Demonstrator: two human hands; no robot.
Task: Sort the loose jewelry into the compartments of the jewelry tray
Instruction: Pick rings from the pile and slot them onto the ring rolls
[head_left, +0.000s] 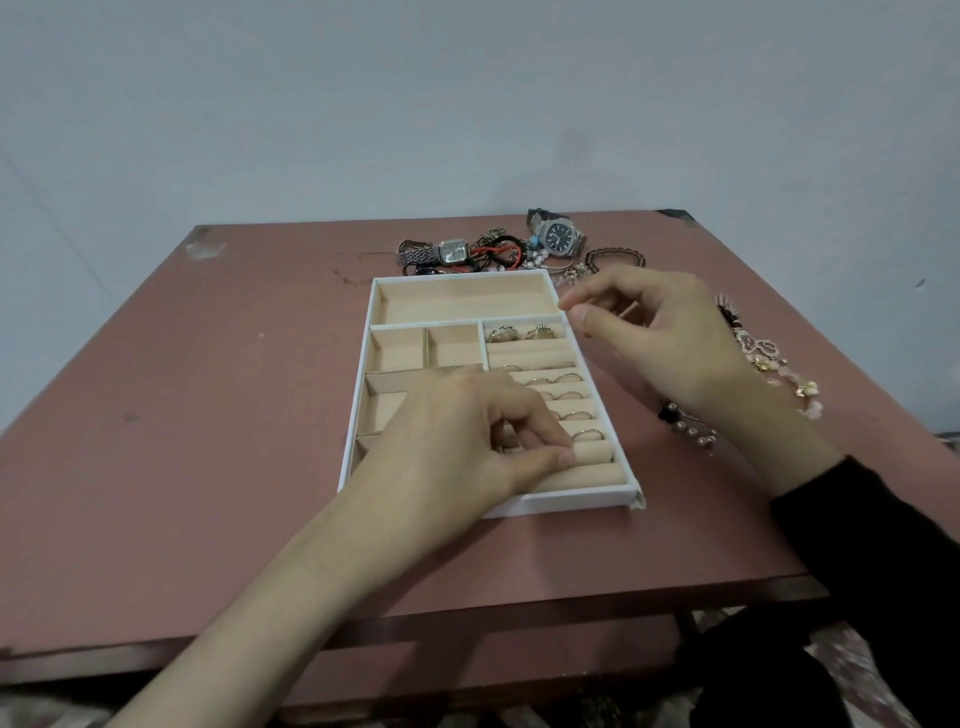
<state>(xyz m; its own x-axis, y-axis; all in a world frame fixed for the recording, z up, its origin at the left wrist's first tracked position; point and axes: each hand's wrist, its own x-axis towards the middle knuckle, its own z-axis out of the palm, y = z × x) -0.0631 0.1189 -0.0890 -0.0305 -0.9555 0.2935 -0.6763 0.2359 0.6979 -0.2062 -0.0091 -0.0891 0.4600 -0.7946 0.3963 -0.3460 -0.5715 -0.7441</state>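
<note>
Beyond the tray (571, 503), two watches (454, 251) (558, 236).

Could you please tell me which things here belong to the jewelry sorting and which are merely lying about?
Part of the job: jewelry tray, rings, silver watch, dark-faced watch, tangled cords, pearl strand, pink bracelets.

Just there: table, wall.
</note>
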